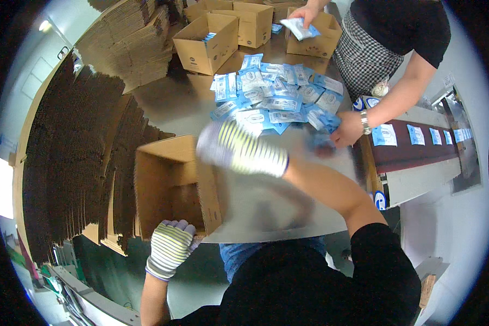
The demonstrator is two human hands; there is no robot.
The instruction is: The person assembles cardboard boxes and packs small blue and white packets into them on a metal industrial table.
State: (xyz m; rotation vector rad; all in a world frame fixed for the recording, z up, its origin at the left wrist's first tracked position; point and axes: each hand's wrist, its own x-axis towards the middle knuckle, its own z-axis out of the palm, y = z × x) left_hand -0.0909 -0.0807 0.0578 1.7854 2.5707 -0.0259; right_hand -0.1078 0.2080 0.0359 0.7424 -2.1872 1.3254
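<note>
An open brown cardboard box (165, 185) stands at the near left edge of the metal table (266, 206). My left hand (171, 247), in a striped work glove, grips the box's near bottom corner. Blurred by motion, my right hand (239, 149) wears the same glove and hovers over the box's right wall. Just beyond it is a pile of blue and white sachets (280, 98); I cannot tell whether it holds anything. Across the table a co-worker's hand (345, 130) rests at the pile's right edge. Their other hand (305, 13) holds a sachet above a far box (316, 41).
Tall stacks of flattened cardboard (76, 152) line the left side. Two more open boxes (206, 38) (254, 23) stand at the back of the table. A dark conveyor belt (418, 149) carrying several sachets runs off to the right.
</note>
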